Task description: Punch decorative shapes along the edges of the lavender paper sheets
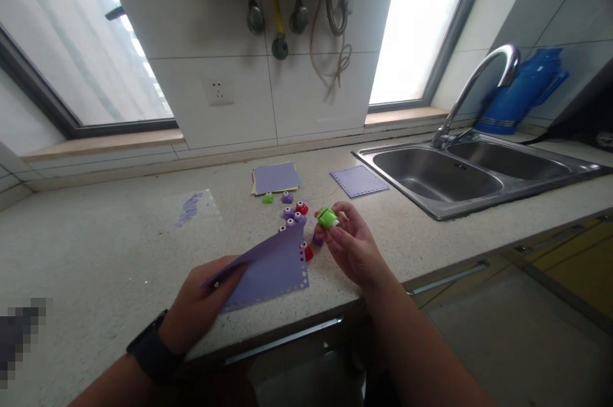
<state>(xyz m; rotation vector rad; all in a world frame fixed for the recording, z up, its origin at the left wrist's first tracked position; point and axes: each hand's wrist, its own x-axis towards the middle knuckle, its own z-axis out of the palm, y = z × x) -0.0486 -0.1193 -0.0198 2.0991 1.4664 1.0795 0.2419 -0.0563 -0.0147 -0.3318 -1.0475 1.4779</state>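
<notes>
My left hand [201,301] grips a purple sheet of paper [275,266] by its left side, with the sheet bent upward. Small punched holes run along its right and lower edges. In my right hand [352,244] is a green craft punch [328,218], held between thumb and fingers just right of the paper and apart from it. Behind the sheet lie several small punches in purple, red and green, among them a red punch [301,207] and a green punch [267,199]. The paper partly covers some of them.
A stack of purple and yellowish sheets [276,178] lies toward the wall. To its right is a purple sheet with a punched border [359,181]. Purple paper bits [189,209] sit at the left. A steel sink [431,177] with a faucet and a blue jug [520,94] stand right.
</notes>
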